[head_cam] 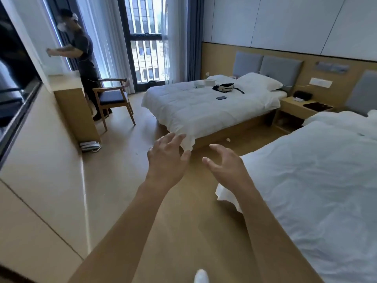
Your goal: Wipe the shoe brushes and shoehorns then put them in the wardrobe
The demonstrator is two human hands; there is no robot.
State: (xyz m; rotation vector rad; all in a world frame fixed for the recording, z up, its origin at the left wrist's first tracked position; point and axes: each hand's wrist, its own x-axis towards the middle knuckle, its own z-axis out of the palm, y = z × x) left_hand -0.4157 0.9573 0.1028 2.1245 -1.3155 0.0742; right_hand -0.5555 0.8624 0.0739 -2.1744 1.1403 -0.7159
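A near bed with a white duvet (318, 190) fills the lower right of the frame. A second white-covered bed on a wooden base (200, 113) sits at centre, carrying a black and white waist bag (225, 87), a dark flat phone (221, 98) and a white box (210, 82). The light wooden floor (126, 180) runs between the beds and the pale wall panel (40, 160) on the left. In the upper left, a person in dark clothes (85, 58) stands by a light wooden bench (75, 105), next to a wooden chair with a dark seat (113, 99). At mid frame, two bare forearms reach forward over the floor. The left hand (165, 158) has its fingers spread and holds nothing. The right hand (224, 162), just beside it, has loosely curved fingers held apart, also holding nothing. No shoe brush or shoehorn can be made out, and the wardrobe cannot be told.
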